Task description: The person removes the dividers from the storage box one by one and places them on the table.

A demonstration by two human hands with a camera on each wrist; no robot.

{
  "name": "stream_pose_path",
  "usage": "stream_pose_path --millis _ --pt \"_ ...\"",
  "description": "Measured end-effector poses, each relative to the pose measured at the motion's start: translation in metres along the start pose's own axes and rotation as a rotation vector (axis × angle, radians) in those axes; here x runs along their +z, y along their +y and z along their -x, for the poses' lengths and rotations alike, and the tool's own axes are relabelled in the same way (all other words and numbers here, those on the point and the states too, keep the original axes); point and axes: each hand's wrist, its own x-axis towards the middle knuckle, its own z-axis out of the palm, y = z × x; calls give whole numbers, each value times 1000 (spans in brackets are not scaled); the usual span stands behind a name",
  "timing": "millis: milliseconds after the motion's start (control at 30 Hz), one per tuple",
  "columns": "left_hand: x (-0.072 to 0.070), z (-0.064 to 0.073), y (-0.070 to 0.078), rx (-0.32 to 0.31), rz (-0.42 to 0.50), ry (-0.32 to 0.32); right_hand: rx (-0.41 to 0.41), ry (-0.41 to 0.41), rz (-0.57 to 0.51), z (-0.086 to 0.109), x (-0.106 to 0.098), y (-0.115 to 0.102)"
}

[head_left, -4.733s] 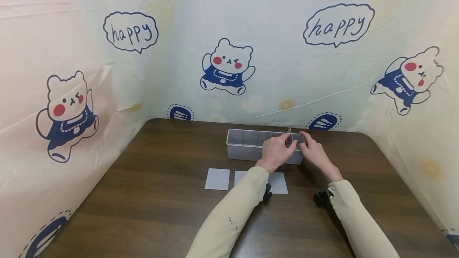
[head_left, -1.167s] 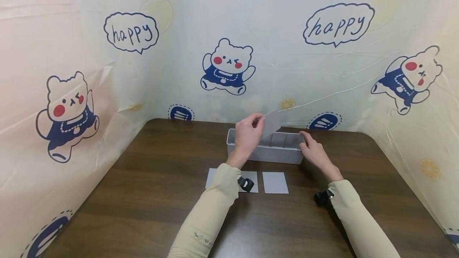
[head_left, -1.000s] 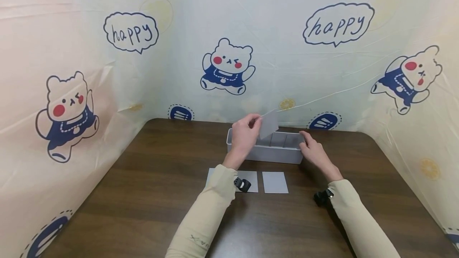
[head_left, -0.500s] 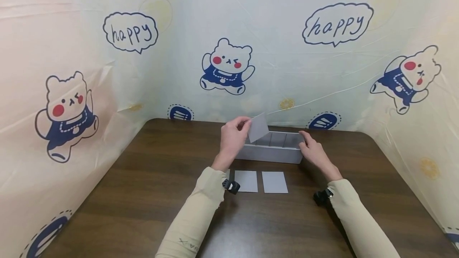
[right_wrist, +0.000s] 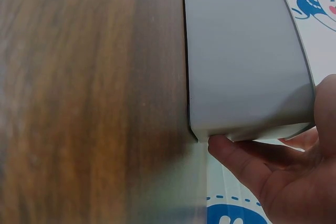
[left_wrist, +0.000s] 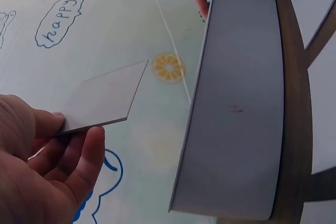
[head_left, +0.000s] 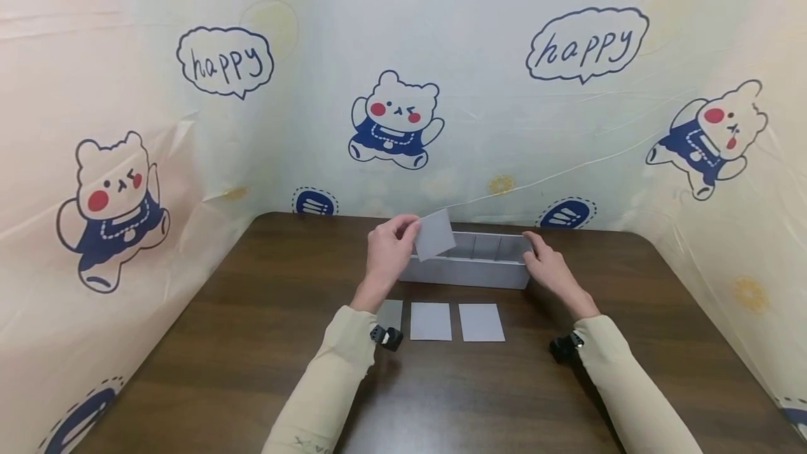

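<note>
My left hand (head_left: 386, 254) pinches a thin, square, pale grey divider (head_left: 436, 235) by one edge, tilted in the air over the left end of a long grey organizer box (head_left: 466, 273). In the left wrist view, thumb and fingers hold the divider (left_wrist: 107, 95) apart from the box wall (left_wrist: 236, 77). Upright partitions show inside the box; its left part is hidden behind the divider and hand. At the right end, my right hand (head_left: 550, 265) grips the box; the right wrist view has its fingers (right_wrist: 236, 163) against the end wall.
Three flat pale square panels lie in a row before the box: a left one (head_left: 391, 315) partly covered by my left wrist, a middle one (head_left: 431, 321) and a right one (head_left: 482, 322). A printed curtain (head_left: 479, 125) encloses the brown wooden table (head_left: 252, 349).
Earlier, both hands were at the box's right end with a panel standing up between them. My left hand has since carried the divider left and slightly nearer; the right hand has stayed at the box end.
</note>
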Motion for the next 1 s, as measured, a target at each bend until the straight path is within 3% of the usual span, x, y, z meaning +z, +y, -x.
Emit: stream_pose_path --millis 533,800,1000 --pt "-26 0 -19 -51 -94 -3 0 0 -7 1 1 -1" --pt "-39 1 -27 -128 -120 -29 -3 -8 -10 0 2 0" --pt "-46 1 -29 -131 -146 -27 -2 -15 -11 1 -1 0"
